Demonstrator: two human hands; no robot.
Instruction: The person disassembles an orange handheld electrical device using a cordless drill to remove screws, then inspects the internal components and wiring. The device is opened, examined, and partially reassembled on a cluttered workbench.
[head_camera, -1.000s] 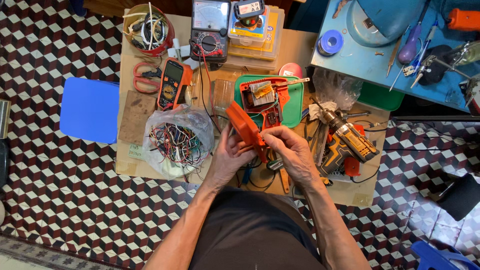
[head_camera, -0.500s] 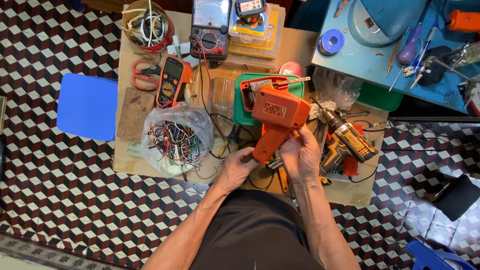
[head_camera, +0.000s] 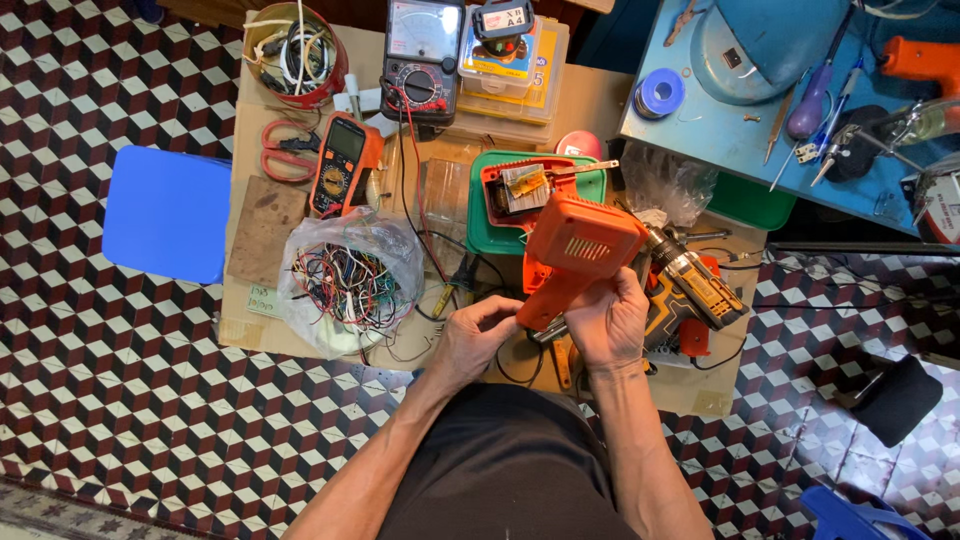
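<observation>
Two hands (head_camera: 540, 335) masking orange casing's (head_camera: 575, 255) grip

A crowded low worktable (head_camera: 262, 235) leaves little open room: a bag of coloured wires (head_camera: 350, 282) blocks the left hand's (head_camera: 480, 335) side, a cordless drill (head_camera: 690, 285) lies just beside the right hand (head_camera: 608, 322), and a green tray (head_camera: 480, 235) sits beyond the raised orange casing (head_camera: 575, 250). Bare board shows only on the brown pad (head_camera: 262, 228) at far left.
</observation>
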